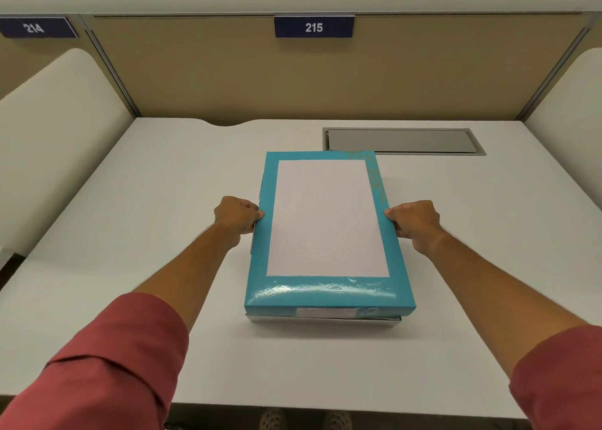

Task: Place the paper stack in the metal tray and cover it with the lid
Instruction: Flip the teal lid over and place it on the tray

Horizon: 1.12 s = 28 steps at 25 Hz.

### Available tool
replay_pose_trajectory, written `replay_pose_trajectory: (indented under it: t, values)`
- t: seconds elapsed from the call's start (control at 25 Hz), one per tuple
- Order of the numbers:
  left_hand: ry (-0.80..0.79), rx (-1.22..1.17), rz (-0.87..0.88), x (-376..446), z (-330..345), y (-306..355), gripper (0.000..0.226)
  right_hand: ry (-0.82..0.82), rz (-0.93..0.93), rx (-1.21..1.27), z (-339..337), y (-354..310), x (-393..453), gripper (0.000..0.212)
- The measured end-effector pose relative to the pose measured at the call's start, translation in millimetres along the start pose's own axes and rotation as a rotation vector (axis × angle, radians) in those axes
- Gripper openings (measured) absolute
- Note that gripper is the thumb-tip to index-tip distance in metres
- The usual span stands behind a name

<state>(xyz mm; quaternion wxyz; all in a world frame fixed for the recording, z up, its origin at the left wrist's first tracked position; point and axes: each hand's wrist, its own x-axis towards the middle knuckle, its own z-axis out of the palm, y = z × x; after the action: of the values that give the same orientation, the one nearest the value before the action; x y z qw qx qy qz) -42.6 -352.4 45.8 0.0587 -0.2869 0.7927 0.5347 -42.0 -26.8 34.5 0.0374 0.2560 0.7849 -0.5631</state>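
Observation:
A teal lid [329,291] with a large white rectangle on its top sits over the metal tray [325,323], of which only a thin silver strip shows below the lid's near edge. My left hand [237,214] grips the lid's left side and my right hand [413,223] grips its right side. The paper stack is hidden under the lid.
The white desk [130,221] is walled by tan partitions at the back and cream side panels. A grey cable hatch [404,141] is set into the desk behind the lid. A blue sign reading 215 [314,27] hangs above. Shoes show below the desk's front edge.

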Motion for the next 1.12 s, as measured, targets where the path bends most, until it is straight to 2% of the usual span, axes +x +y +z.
replay_pose_trajectory:
  t: [0.48, 0.72, 0.88, 1.12]
  values:
    - [-0.009, 0.054, 0.020, 10, 1, -11, 0.026, 0.017, 0.045, -0.038, 7, 12, -3, 0.022]
    - [0.009, 0.120, 0.014, 15, 3, -14, 0.017, 0.013, 0.040, -0.071, 7, 11, -2, 0.030]
    - [-0.025, 0.107, -0.042, 17, 1, -10, 0.018, 0.001, 0.057, -0.083, 6, 9, 1, 0.030]
    - [-0.084, 0.076, -0.158, 24, 0, -4, 0.028, -0.099, 0.202, -0.015, 3, 0, 10, 0.029]
